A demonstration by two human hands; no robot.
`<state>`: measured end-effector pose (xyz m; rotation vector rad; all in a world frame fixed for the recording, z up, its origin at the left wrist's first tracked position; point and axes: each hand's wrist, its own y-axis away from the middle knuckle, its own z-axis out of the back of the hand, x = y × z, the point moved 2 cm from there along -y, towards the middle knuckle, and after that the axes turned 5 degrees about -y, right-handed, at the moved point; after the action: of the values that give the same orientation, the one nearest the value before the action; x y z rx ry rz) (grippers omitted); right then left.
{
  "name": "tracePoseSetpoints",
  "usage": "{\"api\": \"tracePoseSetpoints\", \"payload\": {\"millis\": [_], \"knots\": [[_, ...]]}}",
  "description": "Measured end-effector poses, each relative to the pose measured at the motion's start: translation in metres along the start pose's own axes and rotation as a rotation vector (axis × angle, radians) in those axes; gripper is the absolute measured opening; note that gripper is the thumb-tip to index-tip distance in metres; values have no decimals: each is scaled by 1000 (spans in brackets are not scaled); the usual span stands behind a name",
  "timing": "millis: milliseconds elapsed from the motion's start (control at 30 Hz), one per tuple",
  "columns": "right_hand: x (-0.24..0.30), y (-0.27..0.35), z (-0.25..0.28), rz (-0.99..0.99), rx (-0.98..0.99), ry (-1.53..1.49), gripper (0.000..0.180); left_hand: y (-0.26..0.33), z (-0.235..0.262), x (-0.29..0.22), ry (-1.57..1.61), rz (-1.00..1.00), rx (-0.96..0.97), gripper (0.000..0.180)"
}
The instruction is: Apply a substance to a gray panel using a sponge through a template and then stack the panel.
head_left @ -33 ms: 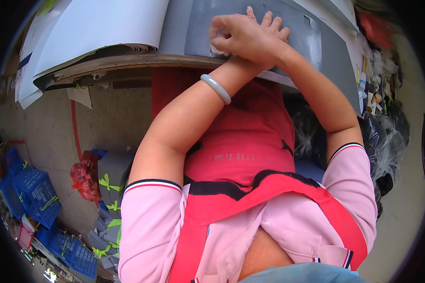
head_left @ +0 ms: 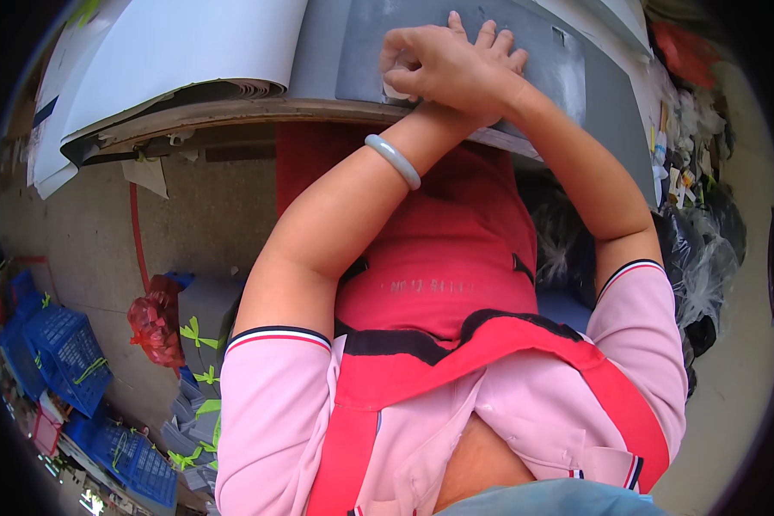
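My arms cross at the wrists over a worktable. Flat on a dark grey sheet [head_left: 361, 64], with its fingers spread, lies my left hand [head_left: 495, 45]; its palm is mostly hidden under my right wrist. My right hand [head_left: 447, 67] reaches over it to the left, its fingers curled closed near the sheet's front edge. Something small and pale shows below those fingers, too little of it to name. The dark sheet rests on a lighter grey board [head_left: 318, 64], and a whitish patch shows at the sheet's right side.
Large white sheets [head_left: 189, 43] with a curled edge overhang the table at left. Blue plastic crates [head_left: 64, 348], a red mesh bag [head_left: 156, 322] and grey pieces tied with green ribbon [head_left: 199, 334] stand on the left floor. Clear plastic bags [head_left: 701, 258] lie at right.
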<state>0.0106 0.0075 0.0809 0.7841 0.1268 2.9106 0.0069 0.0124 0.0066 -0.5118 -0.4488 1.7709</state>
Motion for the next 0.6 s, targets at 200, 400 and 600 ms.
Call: {"api": "tracePoseSetpoints", "payload": {"millis": [200, 400, 600], "knots": [[-10, 13, 7, 99, -101, -40, 25, -8, -4, -5, -28, 27, 203, 48], [-24, 18, -7, 130, -158, 83, 22, -11, -5, -12, -70, 41, 315, 56], [-12, 17, -8, 233, -191, 161, 14, -10, -2, -8, -76, 55, 285, 54]]}}
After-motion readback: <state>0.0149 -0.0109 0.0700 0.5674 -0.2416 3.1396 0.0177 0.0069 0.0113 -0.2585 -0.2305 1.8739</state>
